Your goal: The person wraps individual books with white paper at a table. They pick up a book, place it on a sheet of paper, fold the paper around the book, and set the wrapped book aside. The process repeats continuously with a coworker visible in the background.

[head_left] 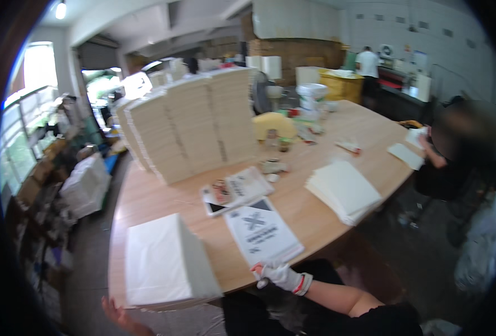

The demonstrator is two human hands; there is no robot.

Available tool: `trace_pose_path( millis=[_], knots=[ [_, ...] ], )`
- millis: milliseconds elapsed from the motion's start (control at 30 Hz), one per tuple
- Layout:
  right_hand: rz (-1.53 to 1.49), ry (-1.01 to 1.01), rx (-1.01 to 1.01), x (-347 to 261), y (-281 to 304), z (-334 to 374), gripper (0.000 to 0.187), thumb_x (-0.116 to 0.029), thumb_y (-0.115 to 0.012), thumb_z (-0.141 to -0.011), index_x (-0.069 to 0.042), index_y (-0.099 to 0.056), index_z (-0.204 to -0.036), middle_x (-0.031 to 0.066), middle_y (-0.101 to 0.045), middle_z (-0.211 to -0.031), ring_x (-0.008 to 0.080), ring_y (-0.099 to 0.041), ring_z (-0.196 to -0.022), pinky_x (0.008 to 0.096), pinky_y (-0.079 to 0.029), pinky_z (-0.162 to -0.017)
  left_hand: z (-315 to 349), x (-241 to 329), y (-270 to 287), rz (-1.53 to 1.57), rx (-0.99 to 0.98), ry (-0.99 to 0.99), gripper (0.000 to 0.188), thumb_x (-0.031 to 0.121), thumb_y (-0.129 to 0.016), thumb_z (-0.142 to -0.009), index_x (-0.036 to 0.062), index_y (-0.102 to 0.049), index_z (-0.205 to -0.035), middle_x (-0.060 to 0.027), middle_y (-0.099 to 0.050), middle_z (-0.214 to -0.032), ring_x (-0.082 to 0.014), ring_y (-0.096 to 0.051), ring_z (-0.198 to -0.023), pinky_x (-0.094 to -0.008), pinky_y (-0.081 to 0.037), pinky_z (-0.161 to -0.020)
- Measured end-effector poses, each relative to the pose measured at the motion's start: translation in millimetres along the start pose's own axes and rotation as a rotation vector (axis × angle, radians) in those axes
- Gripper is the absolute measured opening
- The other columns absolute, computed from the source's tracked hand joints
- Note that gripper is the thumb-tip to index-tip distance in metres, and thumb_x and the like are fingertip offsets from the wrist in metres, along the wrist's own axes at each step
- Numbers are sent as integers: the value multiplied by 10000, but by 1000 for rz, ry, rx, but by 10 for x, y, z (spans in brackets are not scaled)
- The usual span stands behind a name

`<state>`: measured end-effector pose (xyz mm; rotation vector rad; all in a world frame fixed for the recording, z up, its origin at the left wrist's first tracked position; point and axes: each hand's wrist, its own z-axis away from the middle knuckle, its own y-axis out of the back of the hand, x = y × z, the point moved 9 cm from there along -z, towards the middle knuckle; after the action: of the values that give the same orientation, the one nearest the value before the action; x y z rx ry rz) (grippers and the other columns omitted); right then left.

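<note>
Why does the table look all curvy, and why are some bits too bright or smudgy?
The head view's wide fisheye lens bends straight edges, so the table looks curvy; also in the head view, the window at left glares white, the lower packet looks blurry, and a smudge hides the head of the person at right.

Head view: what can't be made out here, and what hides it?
All in the head view:
Left hand: forearm cut off by lower edge.
Right hand: blur hides whether it holds anything.
Table: part hidden behind the tall pale stack.
Co-worker's head, at right: blurred.
</note>
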<state>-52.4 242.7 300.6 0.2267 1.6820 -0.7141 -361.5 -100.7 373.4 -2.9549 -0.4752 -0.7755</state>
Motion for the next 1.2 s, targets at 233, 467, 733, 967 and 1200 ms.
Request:
trace_pose_path(
  millis=[233,467,733,967,1200],
  knots=[
    [-349,375,1131,-645,3165,1855,95,-174,-474,-810,-108,-489,-743,5,-457,-584,124,-414,-455,280,-390,-426,1242,1155,-461,514,-588,475,133,131,-483,-844,34,-450,-760,-40,-472,-591,-123,-418,-508,-246,-362,-488],
    [-184,145,1416,-969,4073,2205,34,-153,-476,-805,-148,-484,-772,-11,-451,-619,141,-436,-490,348,-439,-504,2011,2611,-1479,709,-1176,26,176,41,-470,-831,-11,-520,-991,-58,-536,-669,-152,-486,-542,-282,-439,-540],
    [96,83,1408,-1294,3872,2112,97,-172,-516,-762,-166,-453,-689,-43,-428,-614,89,-444,-540,309,-424,-489,2573,2762,-2552,542,-1311,-145,188,87,-536,-759,37,-550,-940,-123,-582,-739,-293,-557,-710,-372,-448,-610],
    [29,53,1315,-1167,4035,2129,84,-181,-545,-758,-135,-476,-742,-36,-419,-626,86,-419,-520,283,-415,-474,2894,2686,-2946,275,-1379,-369,320,71,-526,-666,28,-529,-984,-137,-542,-974,-301,-520,-854,-390,-439,-732],
    [-50,94,1357,-1411,3820,1869,94,-143,-574,-761,-102,-490,-765,-3,-448,-618,91,-452,-471,214,-359,-372,3099,2663,-3072,-21,-1460,-568,181,95,-527,-682,58,-569,-853,-103,-528,-885,-277,-511,-870,-377,-420,-757]
  ],
)
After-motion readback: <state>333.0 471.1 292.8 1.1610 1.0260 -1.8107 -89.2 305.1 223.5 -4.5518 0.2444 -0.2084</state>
